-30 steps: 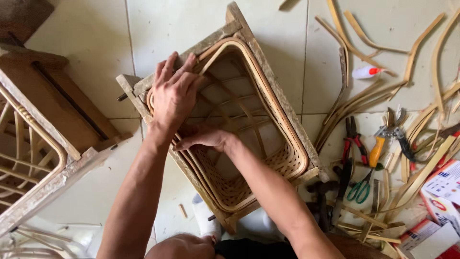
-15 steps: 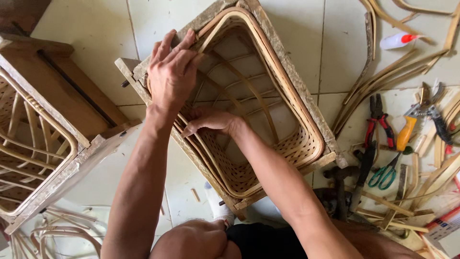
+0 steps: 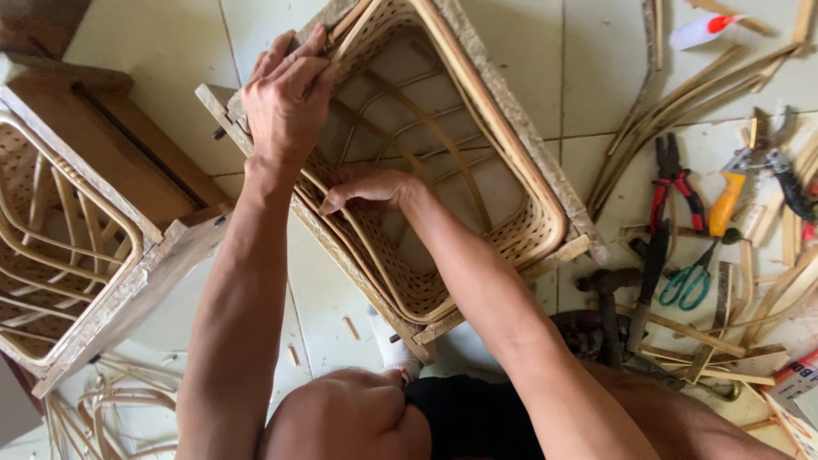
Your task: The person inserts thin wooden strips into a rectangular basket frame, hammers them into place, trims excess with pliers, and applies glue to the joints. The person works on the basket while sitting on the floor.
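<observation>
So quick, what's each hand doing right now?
Left hand: closed, gripping the rim of the woven basket.
Right hand: fingers curled, pinching a cane strip inside the basket wall.

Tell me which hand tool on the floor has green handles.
The scissors, lying below the red-handled pliers and the orange-handled tool; only their loops are green.

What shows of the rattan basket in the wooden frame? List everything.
The rattan basket is rectangular, pale tan, with woven sides, thick bent cane rims and thin curved ribs across its open bottom, through which the floor tiles show. It sits inside a rough wooden frame, tilted on the tiled floor. The left hand grips its far corner over the rim; the right hand presses fingertips against the canes on the near side wall.
</observation>
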